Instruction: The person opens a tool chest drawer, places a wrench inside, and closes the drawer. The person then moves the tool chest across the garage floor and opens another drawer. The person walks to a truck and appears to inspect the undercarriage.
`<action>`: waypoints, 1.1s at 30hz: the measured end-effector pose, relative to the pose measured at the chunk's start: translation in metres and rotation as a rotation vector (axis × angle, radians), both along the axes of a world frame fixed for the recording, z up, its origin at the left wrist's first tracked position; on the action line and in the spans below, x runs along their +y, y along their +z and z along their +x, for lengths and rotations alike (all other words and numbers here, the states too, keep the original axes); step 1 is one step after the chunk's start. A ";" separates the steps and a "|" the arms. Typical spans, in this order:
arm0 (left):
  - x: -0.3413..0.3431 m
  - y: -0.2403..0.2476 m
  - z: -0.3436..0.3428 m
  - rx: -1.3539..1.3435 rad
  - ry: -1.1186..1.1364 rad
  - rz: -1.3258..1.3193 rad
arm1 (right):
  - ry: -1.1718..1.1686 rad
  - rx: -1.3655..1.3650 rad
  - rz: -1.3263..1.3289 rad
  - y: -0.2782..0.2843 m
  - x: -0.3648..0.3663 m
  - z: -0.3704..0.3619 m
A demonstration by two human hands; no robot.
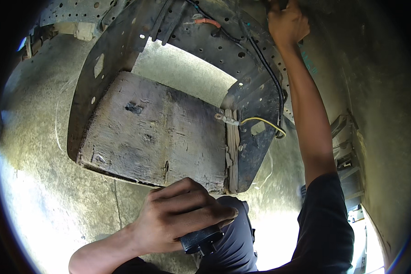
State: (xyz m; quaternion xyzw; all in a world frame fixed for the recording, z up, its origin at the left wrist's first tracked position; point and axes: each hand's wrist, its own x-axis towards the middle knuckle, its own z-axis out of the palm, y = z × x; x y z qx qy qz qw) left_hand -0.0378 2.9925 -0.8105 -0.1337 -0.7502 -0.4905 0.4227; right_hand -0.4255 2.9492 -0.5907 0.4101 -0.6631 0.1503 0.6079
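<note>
My left hand [178,214] is closed around a black blocky object [201,238] with a short stub at its lower end; the fingers hide the rest, so its kind cannot be made out. It is just in front of the near edge of a worn wooden board [146,132], which lies in a dark metal frame [84,105] with many holes. My right arm reaches far forward along the frame's right side. At the top edge my right hand [288,25] is closed on something dark, mostly out of sight.
A yellow cable [265,121] with a metal lug [226,119] rests at the board's right edge. Black corrugated conduit [265,64] runs down the frame, and a red-sleeved cable end [208,21] is at the top. Concrete floor [36,182] surrounds the frame.
</note>
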 end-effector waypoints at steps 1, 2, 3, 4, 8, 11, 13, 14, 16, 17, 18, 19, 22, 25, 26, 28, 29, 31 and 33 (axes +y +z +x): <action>0.000 0.000 -0.001 0.037 -0.005 -0.007 | -0.012 0.040 0.006 0.000 0.000 -0.001; 0.000 0.000 0.000 0.041 -0.012 -0.015 | -0.013 0.090 0.011 0.000 0.000 -0.003; 0.000 0.000 0.000 0.053 -0.028 -0.028 | -0.006 0.145 0.012 -0.001 -0.001 -0.005; -0.001 -0.001 0.000 0.059 0.004 -0.031 | 0.065 0.153 0.055 -0.003 -0.001 -0.008; 0.000 -0.002 -0.002 0.059 0.011 -0.042 | -0.014 0.103 0.038 -0.013 -0.005 -0.019; 0.004 -0.003 -0.003 0.049 -0.033 -0.035 | 0.086 0.132 0.059 -0.016 -0.007 -0.014; 0.006 -0.004 -0.004 0.052 -0.038 -0.050 | 0.229 0.242 0.165 -0.014 -0.008 -0.004; 0.006 -0.004 -0.004 0.052 -0.027 -0.065 | 0.126 0.195 0.180 -0.010 -0.009 0.001; 0.006 -0.004 -0.004 0.046 -0.022 -0.070 | 0.038 0.188 0.086 -0.005 -0.010 0.007; 0.006 -0.004 -0.004 0.042 -0.023 -0.050 | -0.001 0.182 0.048 -0.005 -0.010 0.008; 0.005 -0.005 -0.003 0.015 -0.039 -0.034 | 0.035 0.102 0.030 -0.004 -0.010 0.008; 0.004 -0.005 -0.003 0.033 -0.040 -0.033 | 0.030 0.077 0.066 -0.006 -0.011 0.005; 0.000 -0.006 -0.002 0.050 -0.031 -0.049 | 0.023 0.087 0.134 -0.014 -0.010 -0.006; -0.003 -0.008 -0.001 0.033 -0.019 -0.046 | 0.028 0.129 0.100 -0.019 -0.011 -0.012; -0.003 -0.009 0.000 0.025 -0.020 -0.033 | 0.060 0.103 0.059 -0.018 -0.013 -0.013; -0.005 -0.010 -0.001 0.017 -0.024 -0.032 | 0.073 0.048 0.008 -0.015 -0.015 -0.011; -0.005 -0.011 -0.001 0.012 -0.023 -0.036 | 0.060 0.015 0.004 -0.013 -0.016 -0.010; -0.007 -0.012 -0.002 0.007 -0.015 -0.045 | 0.032 0.007 0.030 -0.008 -0.018 -0.008; -0.009 -0.012 -0.002 0.033 -0.003 -0.037 | 0.005 0.064 0.088 -0.005 -0.018 -0.009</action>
